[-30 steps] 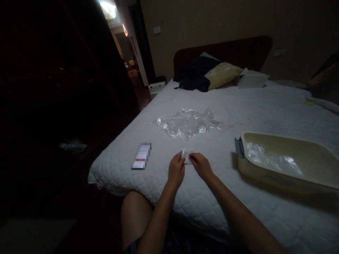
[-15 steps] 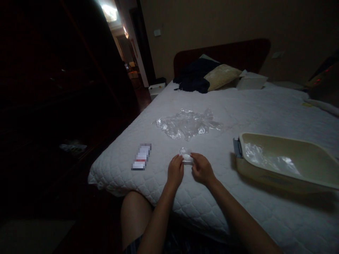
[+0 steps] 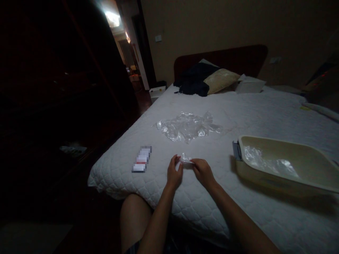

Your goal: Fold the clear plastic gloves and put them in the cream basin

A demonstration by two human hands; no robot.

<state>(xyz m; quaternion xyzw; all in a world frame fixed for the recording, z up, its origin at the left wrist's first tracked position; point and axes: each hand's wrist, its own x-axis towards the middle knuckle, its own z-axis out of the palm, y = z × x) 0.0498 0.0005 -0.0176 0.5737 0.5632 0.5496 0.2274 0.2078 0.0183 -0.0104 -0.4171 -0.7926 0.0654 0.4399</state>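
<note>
A small folded piece of clear plastic film, perhaps a bag, lies low over the white quilted bed, between my hands. My right hand pinches its right end between thumb and fingers. At the left end is my left hand, its thumb and fingers apart; whether the thumb touches the film I cannot tell. Beyond both hands, a crumpled heap of clear plastic bags is spread on the bed. To the right stands a cream plastic bin with a grey latch, and clear plastic lies inside it.
Left of my hands a phone-like item, blurred out, lies on the quilted bed cover. Dark cloth, a beige pillow and a white box are near the headboard. The bed's edge drops off at left.
My left fingers have spread away from the film, where they were pinching its left end. My right hand keeps its pinch. The view has tilted slightly.
</note>
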